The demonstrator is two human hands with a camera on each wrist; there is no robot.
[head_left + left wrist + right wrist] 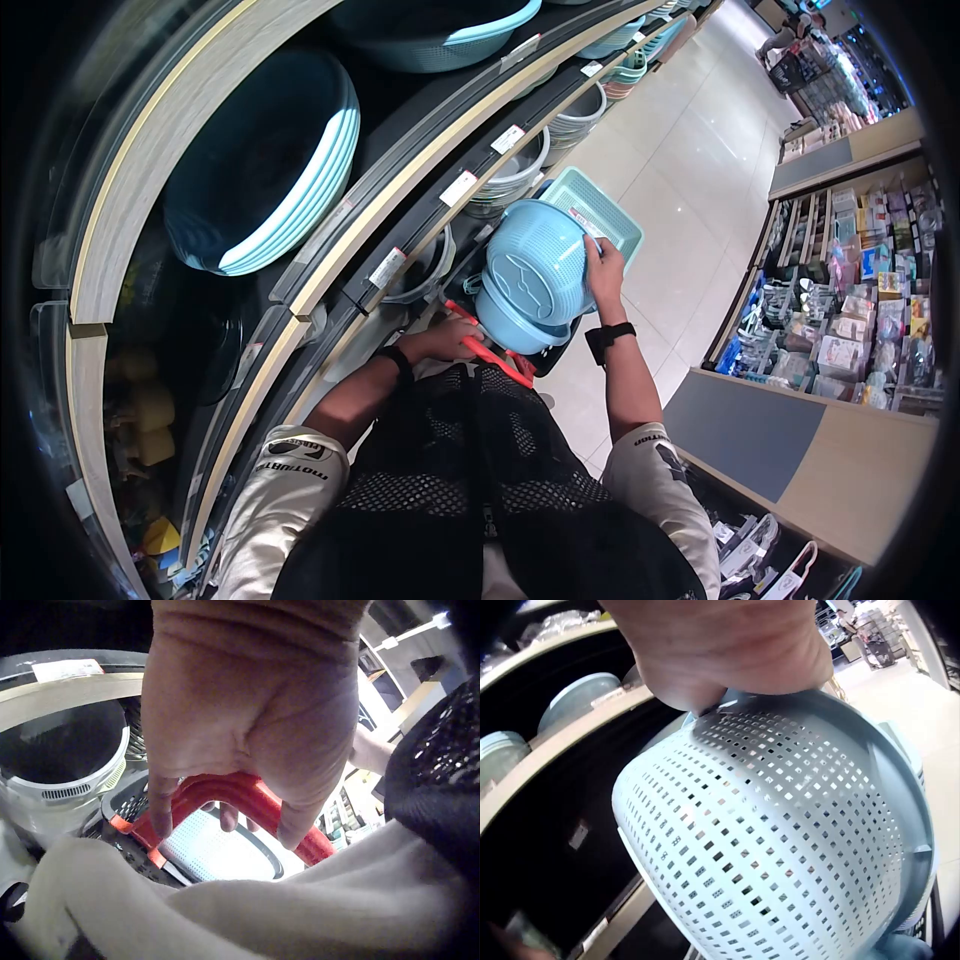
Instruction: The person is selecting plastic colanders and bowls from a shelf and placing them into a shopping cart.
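My right hand [604, 272] pinches the rim of a light blue plastic colander [535, 265], which is tilted on its side. Square holes cover the colander's wall [780, 832] in the right wrist view. Below it is a blue basin [512, 322], partly hidden by the colander. A mint-green rectangular basket [622, 222] lies just beyond them. With its fingers curled round it, my left hand [445, 338] grips the red handle [232, 787] of a black shopping basket [135, 859] close to my body. Most of the shopping basket is hidden under the blue pieces in the head view.
Shelves on the left hold stacked teal tubs [300, 235] and grey buckets [570, 118], with price tags [458, 188] along their edges. A tiled aisle floor [690, 200] runs ahead. On the right stands a display unit [765, 435] of small packaged goods.
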